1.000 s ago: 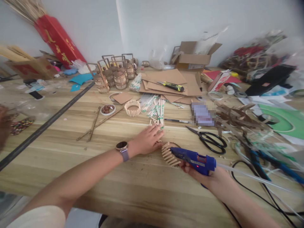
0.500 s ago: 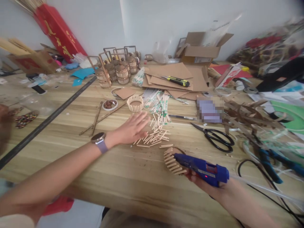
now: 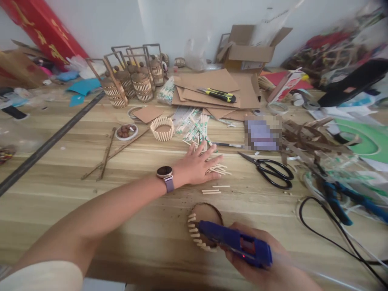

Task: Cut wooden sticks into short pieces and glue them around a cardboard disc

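Observation:
My left hand (image 3: 200, 165) lies flat with fingers spread over a heap of short wooden sticks (image 3: 221, 169), hiding much of it. Wrapped round a blue hot glue gun (image 3: 235, 240), my right hand (image 3: 257, 250) works low in the view. The gun's nozzle points into a round cardboard piece (image 3: 207, 214) edged partly with short sticks, close to its left side. Whether my right fingers also touch that piece I cannot tell. A few loose sticks (image 3: 211, 191) lie between the heap and the round piece. Further back stands a stick-walled ring (image 3: 163, 129) with a cardboard bottom.
Black scissors (image 3: 274, 173) and pliers (image 3: 336, 202) lie to the right, near a black cable (image 3: 321, 238). Behind are cardboard sheets (image 3: 209, 83) with a utility knife (image 3: 216, 95) on top, a bowl of brown balls (image 3: 126, 131) and several small lantern-like baskets (image 3: 142, 87).
My left hand has slid right, from beside the sticks onto the heap. The glue gun and round piece now appear lower and further left, and the whole view has shifted somewhat.

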Available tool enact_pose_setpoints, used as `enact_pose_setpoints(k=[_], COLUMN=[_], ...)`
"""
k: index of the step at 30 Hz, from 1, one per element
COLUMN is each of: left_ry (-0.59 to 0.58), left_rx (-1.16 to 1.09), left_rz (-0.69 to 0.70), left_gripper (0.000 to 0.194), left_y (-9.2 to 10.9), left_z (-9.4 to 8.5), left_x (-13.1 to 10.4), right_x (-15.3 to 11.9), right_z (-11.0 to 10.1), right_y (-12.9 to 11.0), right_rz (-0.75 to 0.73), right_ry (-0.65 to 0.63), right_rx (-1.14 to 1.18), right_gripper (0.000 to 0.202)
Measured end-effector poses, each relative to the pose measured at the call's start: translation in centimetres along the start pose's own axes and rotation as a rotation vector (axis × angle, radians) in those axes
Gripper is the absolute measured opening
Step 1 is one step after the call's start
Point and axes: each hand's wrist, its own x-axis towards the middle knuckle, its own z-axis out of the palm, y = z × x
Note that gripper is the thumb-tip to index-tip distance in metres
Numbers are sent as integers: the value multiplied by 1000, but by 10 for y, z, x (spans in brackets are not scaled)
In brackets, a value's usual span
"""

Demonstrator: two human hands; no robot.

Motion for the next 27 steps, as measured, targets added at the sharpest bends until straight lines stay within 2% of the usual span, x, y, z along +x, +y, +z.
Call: enact_pose_setpoints(k=[3, 7, 12, 15, 18, 20, 23, 25, 27], left_ry=[4, 45, 143, 206, 296, 310, 307, 331, 368], left_rx=[-52, -144, -225, -348, -507, -588, -571, -494, -423], left_rz=[-25, -43, 49, -5, -89, -124, -145, -134, -130], left_gripper=[69, 66, 68, 75, 81, 87, 102, 114, 120], left_y=[1, -9, -20, -21, -19, -15, -1, 13, 29], left_z=[0, -9, -22, -27, -28, -26, -16, -4, 9], left_x=[9, -1, -36, -61, -88, -106, -122, -124, -118], right_x=[-1, 4, 23, 34, 42, 47, 53, 59, 65], right_z=[-2, -8, -14, -15, -20, -27, -37, -41, -41], right_y=[-5, -11, -11, -8, -6, -7, -11, -14, -15], right_rz=[-58, -78, -101, -104, -141, -118, 15, 71, 85], right_ry=[10, -3, -129, -135, -77, -18, 8, 20, 99], right_rx=[-61, -108, -232, -222, -107, 18, 218, 325, 382], right_gripper=[12, 18, 11, 7, 15, 20, 21, 23, 23])
